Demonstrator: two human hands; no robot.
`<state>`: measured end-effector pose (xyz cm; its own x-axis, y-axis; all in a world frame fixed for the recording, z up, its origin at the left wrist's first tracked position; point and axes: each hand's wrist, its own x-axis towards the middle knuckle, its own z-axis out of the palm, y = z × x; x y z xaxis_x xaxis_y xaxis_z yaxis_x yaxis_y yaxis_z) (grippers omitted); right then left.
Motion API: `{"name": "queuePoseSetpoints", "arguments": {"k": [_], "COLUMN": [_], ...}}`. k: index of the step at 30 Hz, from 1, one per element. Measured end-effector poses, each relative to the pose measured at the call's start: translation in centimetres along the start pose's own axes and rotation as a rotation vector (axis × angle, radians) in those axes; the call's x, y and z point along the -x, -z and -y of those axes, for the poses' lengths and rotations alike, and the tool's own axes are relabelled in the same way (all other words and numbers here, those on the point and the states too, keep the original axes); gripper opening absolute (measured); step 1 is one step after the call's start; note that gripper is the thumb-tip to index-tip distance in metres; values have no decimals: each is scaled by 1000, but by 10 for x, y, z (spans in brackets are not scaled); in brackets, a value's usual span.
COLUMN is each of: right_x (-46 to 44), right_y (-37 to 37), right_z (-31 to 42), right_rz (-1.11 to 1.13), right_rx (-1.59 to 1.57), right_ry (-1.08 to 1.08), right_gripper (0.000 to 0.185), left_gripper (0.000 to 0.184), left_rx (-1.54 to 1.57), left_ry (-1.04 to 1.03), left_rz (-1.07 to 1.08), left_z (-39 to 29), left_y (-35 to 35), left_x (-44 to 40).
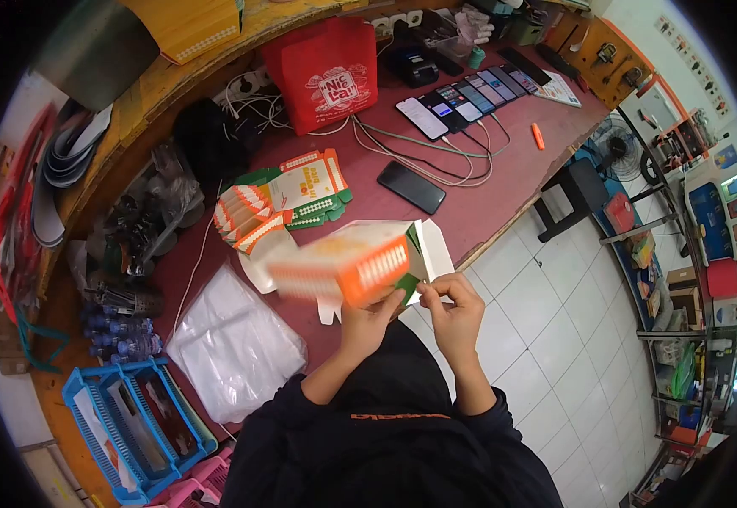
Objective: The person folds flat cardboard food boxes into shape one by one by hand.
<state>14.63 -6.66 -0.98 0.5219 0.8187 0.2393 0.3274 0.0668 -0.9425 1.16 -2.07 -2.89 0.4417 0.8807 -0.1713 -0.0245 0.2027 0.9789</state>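
A partly folded cardboard box [377, 269], orange and white with green inside, is held above the table's front edge. Its left part is smeared by motion, and white flaps stand out at its right end. My left hand [367, 328] grips the lower edge of the box, thumb up against its side. At the right end, my right hand [453, 317] is closed in a pinch by the green flap; its fingertips partly hide what they hold. Behind the box, flattened orange, white and green cartons [307, 188] lie on the table beside a stack of folded orange-and-white cartons [243, 212].
Clear plastic bags [237, 343] lie at the left, above a blue basket [135, 423]. A black phone [411, 186], a red bag [322, 76], cables and a row of several phones [470, 95] occupy the back of the red table [504, 182]. A black stool [576, 190] stands right.
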Motion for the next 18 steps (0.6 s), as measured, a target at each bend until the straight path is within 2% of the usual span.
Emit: {"name": "queuePoseSetpoints", "arguments": {"k": [3, 5, 11, 13, 16, 18], "right_x": [2, 2, 9, 10, 15, 18], "right_y": [-1, -4, -10, -10, -11, -7], "right_z": [4, 12, 21, 17, 16, 22], "right_rz": [8, 13, -99, -145, -92, -12], "right_rx": [120, 137, 130, 153, 98, 81], "right_ry": [50, 55, 151, 135, 114, 95], "right_gripper": [10, 11, 12, 12, 4, 10], "left_gripper": [17, 17, 15, 16, 20, 23], "left_rx": [92, 313, 526, 509, 550, 606], "left_ry": [-8, -10, 84, 75, 63, 56], "left_rz": [89, 163, 129, 148, 150, 128], "left_z": [3, 4, 10, 13, 27, 25], "left_y": [-1, 0, -5, -5, -7, -9], "left_x": [-1, -2, -4, -5, -6, -8]}}
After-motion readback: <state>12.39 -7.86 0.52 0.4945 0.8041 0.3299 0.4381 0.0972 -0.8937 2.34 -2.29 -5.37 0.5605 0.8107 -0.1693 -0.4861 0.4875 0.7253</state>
